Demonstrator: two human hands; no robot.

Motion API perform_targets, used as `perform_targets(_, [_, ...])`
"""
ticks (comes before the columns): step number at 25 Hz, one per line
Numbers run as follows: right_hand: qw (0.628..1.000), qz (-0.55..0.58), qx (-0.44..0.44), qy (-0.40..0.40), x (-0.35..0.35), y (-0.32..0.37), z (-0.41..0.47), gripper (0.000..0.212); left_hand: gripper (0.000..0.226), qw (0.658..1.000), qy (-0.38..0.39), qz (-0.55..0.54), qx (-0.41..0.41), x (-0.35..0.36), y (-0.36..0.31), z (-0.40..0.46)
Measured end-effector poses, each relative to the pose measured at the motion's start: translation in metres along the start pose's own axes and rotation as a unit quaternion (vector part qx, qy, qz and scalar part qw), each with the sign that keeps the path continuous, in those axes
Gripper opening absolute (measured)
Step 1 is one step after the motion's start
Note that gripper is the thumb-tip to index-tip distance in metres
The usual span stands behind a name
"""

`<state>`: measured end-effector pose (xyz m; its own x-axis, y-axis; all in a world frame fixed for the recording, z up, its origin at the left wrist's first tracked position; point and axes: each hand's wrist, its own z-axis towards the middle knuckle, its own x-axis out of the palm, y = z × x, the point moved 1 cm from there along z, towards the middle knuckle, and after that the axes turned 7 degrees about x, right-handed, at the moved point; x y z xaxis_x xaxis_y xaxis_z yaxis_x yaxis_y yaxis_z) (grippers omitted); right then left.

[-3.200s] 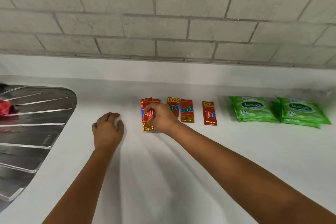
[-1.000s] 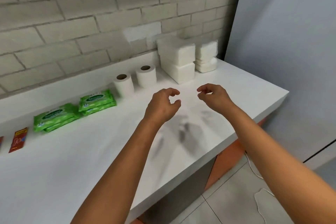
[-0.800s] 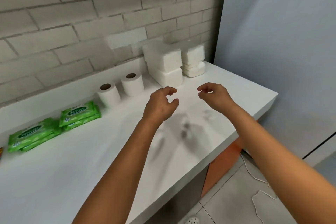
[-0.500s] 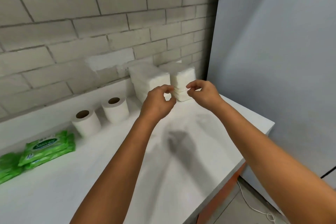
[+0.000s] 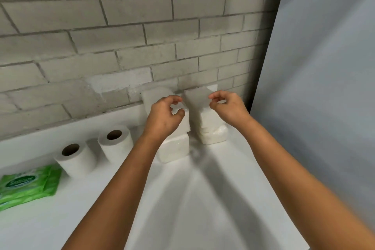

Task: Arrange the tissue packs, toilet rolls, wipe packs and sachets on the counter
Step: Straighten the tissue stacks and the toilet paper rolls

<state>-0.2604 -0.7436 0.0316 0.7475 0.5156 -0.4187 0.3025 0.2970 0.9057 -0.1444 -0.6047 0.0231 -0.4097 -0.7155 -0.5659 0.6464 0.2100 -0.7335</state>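
Tissue packs: two stacks [image 5: 176,146] [image 5: 211,132] at frame centre, against wall. Left hand [image 5: 164,119] and right hand [image 5: 229,108] hover before them, fingers curled, apart, gripping nothing.

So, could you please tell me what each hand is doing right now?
Left hand: fingers loosely curled, holding nothing.
Right hand: fingers loosely curled, holding nothing.

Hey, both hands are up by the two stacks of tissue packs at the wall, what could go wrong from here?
1. The left stack and right stack stand close together, so nudging one could shift or topple the other.
2. Both hands, left and right, have curled fingers near the top packs; a partial pinch may let a soft pack slip.
3. The left forearm passes close to the upright rolls, so pulling back could knock one over.
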Motion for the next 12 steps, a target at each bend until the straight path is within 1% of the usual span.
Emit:
perform_targets(2, [1.0, 0.0, -0.006, 0.022, -0.006, -0.006, 0.025, 0.022, 0.032, 0.999, -0.038, 0.012, -0.013, 0.006, -0.001, 0.008])
perform_targets(5, [0.998, -0.022, -0.032, 0.052, -0.011, -0.016, 0.064, 0.022, 0.031, 0.989, -0.133, 0.017, -0.054, 0.011, 0.004, 0.013])
perform_targets(8, [0.995, -0.033, -0.05, 0.076, -0.016, -0.024, 0.097, 0.022, 0.032, 0.966, -0.227, -0.016, -0.125, 0.016, 0.018, 0.017])
perform_targets(11, [0.994, -0.029, -0.053, 0.093, -0.014, -0.036, 0.122, 0.022, 0.035, 0.942, -0.281, -0.023, -0.184, 0.018, 0.035, 0.015])
perform_targets(12, [0.994, -0.024, -0.053, 0.096, -0.013, -0.04, 0.13, 0.022, 0.035, 0.932, -0.295, -0.043, -0.205, 0.018, 0.043, 0.012])
